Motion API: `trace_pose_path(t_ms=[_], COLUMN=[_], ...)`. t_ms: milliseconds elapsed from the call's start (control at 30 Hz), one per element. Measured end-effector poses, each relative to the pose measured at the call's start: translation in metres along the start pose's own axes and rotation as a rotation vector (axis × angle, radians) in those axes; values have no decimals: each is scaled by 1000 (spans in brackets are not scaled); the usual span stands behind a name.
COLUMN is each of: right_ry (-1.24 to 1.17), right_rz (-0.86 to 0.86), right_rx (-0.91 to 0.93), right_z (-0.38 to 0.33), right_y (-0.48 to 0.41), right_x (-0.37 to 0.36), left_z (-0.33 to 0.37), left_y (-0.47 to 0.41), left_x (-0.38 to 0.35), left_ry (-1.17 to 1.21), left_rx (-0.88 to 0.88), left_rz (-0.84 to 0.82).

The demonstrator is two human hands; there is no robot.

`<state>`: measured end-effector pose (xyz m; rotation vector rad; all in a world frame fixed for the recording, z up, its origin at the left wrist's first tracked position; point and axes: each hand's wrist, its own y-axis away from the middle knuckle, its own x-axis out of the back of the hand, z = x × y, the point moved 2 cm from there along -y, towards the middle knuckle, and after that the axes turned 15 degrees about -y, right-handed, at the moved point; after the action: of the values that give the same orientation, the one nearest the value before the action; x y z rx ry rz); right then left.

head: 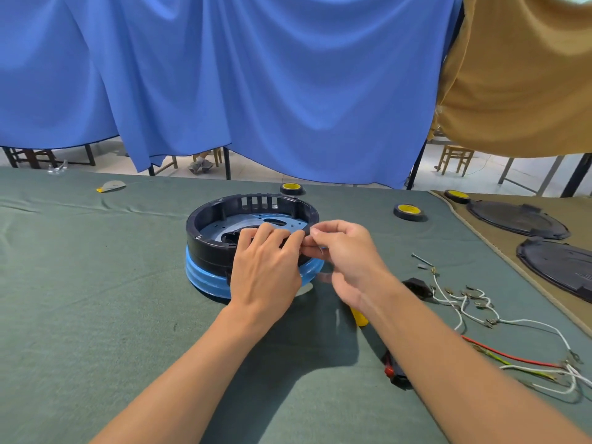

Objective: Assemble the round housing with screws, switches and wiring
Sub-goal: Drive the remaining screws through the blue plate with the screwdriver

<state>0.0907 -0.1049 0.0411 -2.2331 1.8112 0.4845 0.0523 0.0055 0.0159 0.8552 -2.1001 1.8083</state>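
The round black housing [221, 216] sits on a blue ring base [205, 277] in the middle of the green table. My left hand [266, 264] lies over its near rim, fingers curled onto the edge. Just to the right, my right hand [346, 251] pinches a small thin part, perhaps a screw, at the rim beside my left fingertips. White wires with terminals [464, 302] lie to the right, along with red, green and white leads [528, 363]. A black switch [419, 286] and a red-and-black switch [392, 368] rest near my right forearm.
A yellow screwdriver handle [360, 317] pokes out under my right wrist. Tape rolls [408, 212] stand behind the housing and to the right. Two black round covers [515, 217] lie on a tan cloth at far right. Loose screws [421, 261] lie nearby. Blue curtains hang behind.
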Motion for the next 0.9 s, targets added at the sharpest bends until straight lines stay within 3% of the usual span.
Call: trace_pose_path(t_ms=[233, 433, 667, 900], right_ry=[-343, -441, -414, -432], right_rz=[141, 47, -61, -180], right_rx=[-133, -85, -54, -48], right_z=[4, -17, -21, -26], right_y=[-10, -12, -9, 1], right_x=[14, 21, 19, 8], left_z=[-3, -10, -12, -22], left_y=[-1, -7, -11, -34], left_x=[3, 12, 16, 34], left_ry=[22, -115, -136, -15], left_rx=[18, -63, -26, 155], left_rz=[6, -219, -141, -85])
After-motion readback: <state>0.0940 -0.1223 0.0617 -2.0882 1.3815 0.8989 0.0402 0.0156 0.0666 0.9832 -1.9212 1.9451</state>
